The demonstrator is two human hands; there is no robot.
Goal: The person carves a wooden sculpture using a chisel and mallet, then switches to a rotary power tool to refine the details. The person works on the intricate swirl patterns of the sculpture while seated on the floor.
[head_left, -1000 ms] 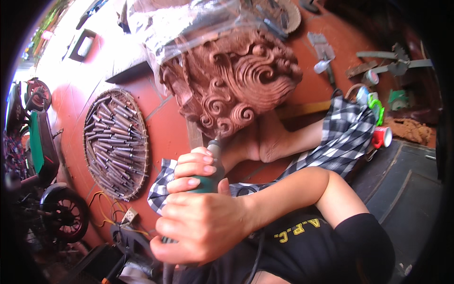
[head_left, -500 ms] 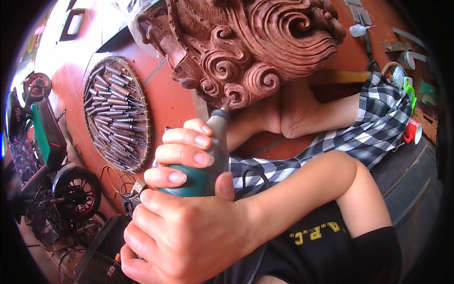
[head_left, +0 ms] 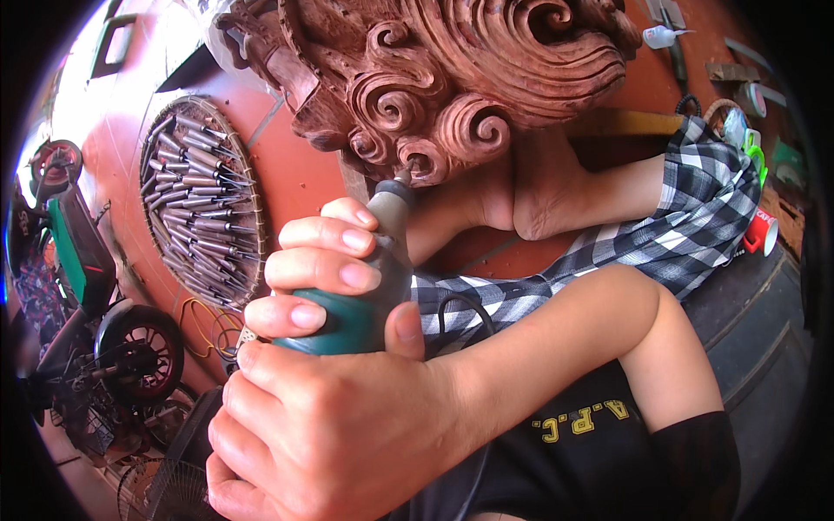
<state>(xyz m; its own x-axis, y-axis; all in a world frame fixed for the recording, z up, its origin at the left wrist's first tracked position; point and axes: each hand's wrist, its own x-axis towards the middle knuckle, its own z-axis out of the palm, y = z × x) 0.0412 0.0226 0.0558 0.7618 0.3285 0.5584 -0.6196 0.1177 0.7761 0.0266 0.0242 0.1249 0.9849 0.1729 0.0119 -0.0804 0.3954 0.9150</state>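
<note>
A green and grey electric die grinder (head_left: 395, 213) is held in both hands, its narrow front pointing up at a reddish-brown wood carving (head_left: 512, 78) with deep scrolls and flowing grooves. Its bit (head_left: 403, 175) is at a small scroll (head_left: 426, 162) on the carving's near edge; whether they touch is hard to tell. My left hand (head_left: 321, 260) is closed round the grinder's body, fingers wrapped over from the left, palm hidden. Behind it, my right hand (head_left: 339, 425) is closed round the tool's rear end, its back upward and that end covered.
A round woven tray (head_left: 260, 204) full of wooden-handled chisels (head_left: 204, 187) lies on the red tiles to the left. Farther left stands a motorbike (head_left: 87, 286), with a fan (head_left: 165, 486) below. My bare feet (head_left: 539, 204) lie beneath the carving. A white bottle (head_left: 660, 36) and red mug (head_left: 761, 233) are at right.
The whole view has shifted slightly, so the carving, tray and hands sit a little farther left. Both hands keep their grip on the grinder, and its bit stays at the same small scroll.
</note>
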